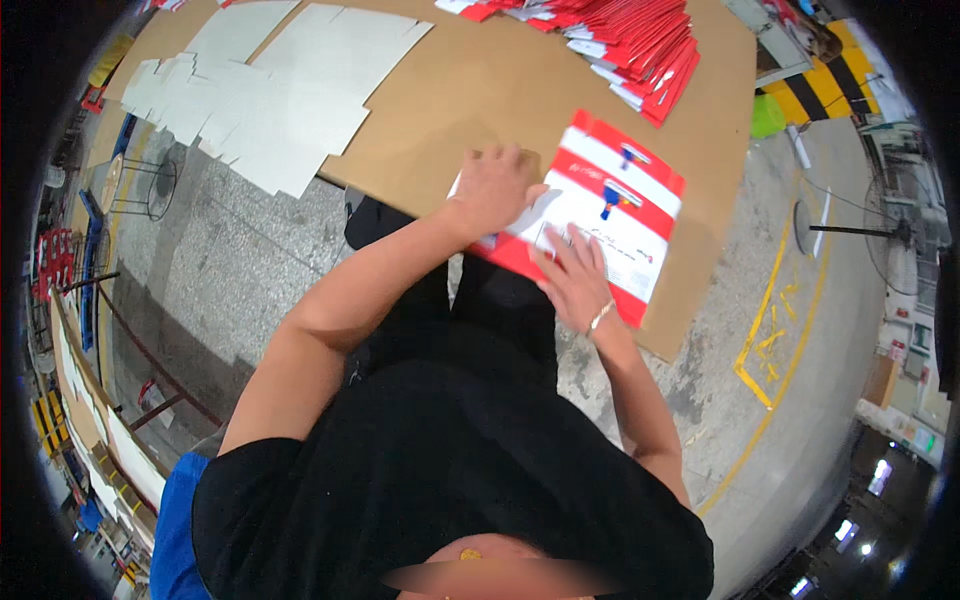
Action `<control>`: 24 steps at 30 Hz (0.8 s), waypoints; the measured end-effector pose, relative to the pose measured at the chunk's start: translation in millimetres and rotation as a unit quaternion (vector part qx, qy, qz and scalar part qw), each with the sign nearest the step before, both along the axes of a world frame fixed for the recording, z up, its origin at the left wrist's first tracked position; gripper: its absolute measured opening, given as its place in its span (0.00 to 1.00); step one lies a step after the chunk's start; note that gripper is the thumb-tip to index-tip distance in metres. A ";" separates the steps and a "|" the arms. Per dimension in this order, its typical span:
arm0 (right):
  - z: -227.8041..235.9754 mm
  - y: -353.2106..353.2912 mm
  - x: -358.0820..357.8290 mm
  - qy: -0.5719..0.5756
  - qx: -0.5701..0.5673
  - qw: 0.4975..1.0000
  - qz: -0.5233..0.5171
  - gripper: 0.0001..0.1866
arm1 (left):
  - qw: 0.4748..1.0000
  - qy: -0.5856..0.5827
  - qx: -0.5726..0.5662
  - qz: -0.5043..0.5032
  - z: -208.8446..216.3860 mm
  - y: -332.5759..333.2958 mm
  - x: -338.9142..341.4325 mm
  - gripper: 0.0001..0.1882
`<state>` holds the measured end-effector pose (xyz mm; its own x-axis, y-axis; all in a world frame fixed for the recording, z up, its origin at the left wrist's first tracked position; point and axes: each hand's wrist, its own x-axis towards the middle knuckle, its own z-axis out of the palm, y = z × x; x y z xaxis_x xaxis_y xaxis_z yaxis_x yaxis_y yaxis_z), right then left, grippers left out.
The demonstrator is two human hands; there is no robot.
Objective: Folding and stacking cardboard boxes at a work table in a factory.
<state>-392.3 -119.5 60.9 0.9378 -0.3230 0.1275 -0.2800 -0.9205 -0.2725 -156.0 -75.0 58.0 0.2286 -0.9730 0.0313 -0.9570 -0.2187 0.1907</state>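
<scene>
A flat red and white printed carton (640, 225) with blue tool pictures lies at the near right of the brown cardboard surface (490, 90). My right hand (578, 278) rests on its near part, fingers stretched and apart, a light band round the wrist. At the carton's left edge is my left hand (495, 190), palm down, its fingers reaching forward and its thumb out over the print. Under this hand a bit of white and red shows; the rest is hidden. Neither hand grips anything that I can see.
Fanned red and white flat cartons (640, 50) lie at the far right. Blank whitish cut sheets (300, 80) overlap at the far left. A round-topped stool (160, 185) stands on the floor at left, and yellow lines (765, 320) mark the floor at right.
</scene>
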 end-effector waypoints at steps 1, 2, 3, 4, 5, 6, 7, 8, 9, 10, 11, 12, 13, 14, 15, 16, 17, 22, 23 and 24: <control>11.7 1.9 -17.4 0.031 -0.048 0.998 -0.005 0.25 | 1.000 0.013 -0.016 0.023 1.7 2.2 4.0 0.27; 21.5 2.8 -33.0 0.060 -0.095 0.994 -0.008 0.26 | 0.999 0.010 -0.025 0.019 -0.3 10.2 12.0 0.27; 19.0 -4.8 -56.1 0.046 -0.096 0.990 -0.090 0.27 | 0.995 -0.026 -0.089 0.039 -4.2 18.4 21.4 0.28; 7.9 -19.6 -84.4 0.031 -0.095 0.981 -0.169 0.28 | 0.985 -0.061 -0.150 0.061 -10.2 25.5 31.1 0.29; -1.7 -40.7 -120.4 -0.004 -0.037 0.977 -0.208 0.30 | 0.984 -0.059 -0.160 0.058 -17.5 30.1 39.1 0.29; -6.7 -55.8 -150.8 -0.038 0.022 0.968 -0.248 0.33 | 0.983 -0.056 -0.170 0.044 -26.9 33.2 44.0 0.29; -7.1 -59.3 -159.5 -0.039 0.017 0.967 -0.253 0.33 | 0.982 -0.054 -0.177 0.030 -30.3 35.4 48.0 0.29; -7.7 -63.4 -167.6 -0.115 0.141 0.919 -0.349 0.36 | 0.982 -0.052 -0.183 0.025 -33.8 35.3 49.2 0.29; -6.4 -65.3 -172.4 -0.191 0.259 0.843 -0.432 0.39 | 0.985 -0.042 -0.169 0.024 -34.2 34.8 49.4 0.29; -1.9 -65.8 -173.1 -0.194 0.256 0.842 -0.433 0.39 | 0.987 -0.034 -0.152 0.026 -34.2 36.7 50.6 0.30; 4.8 -66.1 -175.5 -0.264 0.400 0.759 -0.441 0.43 | 0.988 -0.018 -0.150 0.024 -33.5 38.9 52.4 0.28; 13.1 -69.3 -178.0 -0.324 0.530 0.654 -0.431 0.46 | 0.987 -0.019 -0.156 0.026 -31.2 40.0 54.0 0.28; 19.8 -74.2 -188.9 -0.343 0.553 0.660 -0.375 0.47 | 0.987 -0.011 -0.159 0.023 -30.2 42.2 54.1 0.28; 27.6 -81.4 -199.6 -0.344 0.551 0.663 -0.372 0.47 | 0.987 -0.004 -0.161 0.022 -28.9 43.0 53.3 0.28; 38.8 -86.5 -207.4 -0.285 0.571 0.683 -0.355 0.47 | 0.986 -0.001 -0.163 0.029 -25.6 43.8 51.4 0.28; 44.3 -97.3 -213.8 -0.217 0.591 0.699 -0.340 0.47 | 0.986 0.002 -0.160 0.035 -26.6 46.0 50.6 0.28; 37.3 -119.5 -218.3 -0.145 0.543 0.754 -0.339 0.46 | 0.987 0.007 -0.152 0.047 -27.5 48.7 50.5 0.28; -14.3 -279.0 -197.6 -0.184 0.377 0.791 -0.446 0.36 | 0.989 0.017 -0.138 0.050 -17.0 39.8 44.7 0.28; -21.3 -312.3 -170.3 -0.174 0.377 0.787 -0.455 0.35 | 0.989 0.026 -0.136 0.049 -18.4 41.8 45.3 0.27; -33.4 -340.8 -135.7 -0.198 0.368 0.798 -0.433 0.36 | 0.989 0.029 -0.134 0.053 -16.2 45.6 48.0 0.27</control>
